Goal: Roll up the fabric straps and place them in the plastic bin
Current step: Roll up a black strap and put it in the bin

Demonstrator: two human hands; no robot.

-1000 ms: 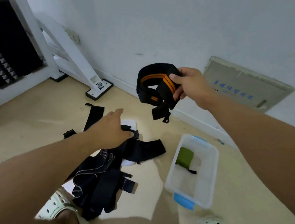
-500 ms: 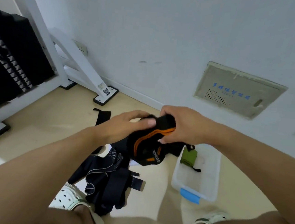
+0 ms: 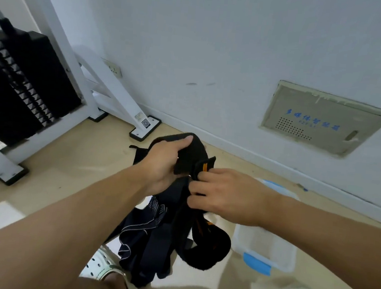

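A black fabric strap with orange stripes [image 3: 208, 249] is held up in front of me by both hands. My left hand [image 3: 162, 165] grips its upper black end, thumb on top. My right hand [image 3: 222, 195] pinches the striped part just to the right, and the rest hangs down in a loop. Below lies a pile of dark straps [image 3: 146, 239] on the floor. The clear plastic bin [image 3: 267, 250] with blue latches sits on the floor at the right, partly hidden by my right arm; its contents are out of sight.
A white weight machine frame [image 3: 120, 96] with a black weight stack [image 3: 22, 83] stands at the left. The white wall carries a beige panel [image 3: 323, 119]. My feet in perforated white clogs [image 3: 102, 268] show at the bottom edge.
My right hand brought the orange-striped strap down from near the wall, and my left hand left the pile and took hold of it. The strap now hangs lower, stretched between both hands.
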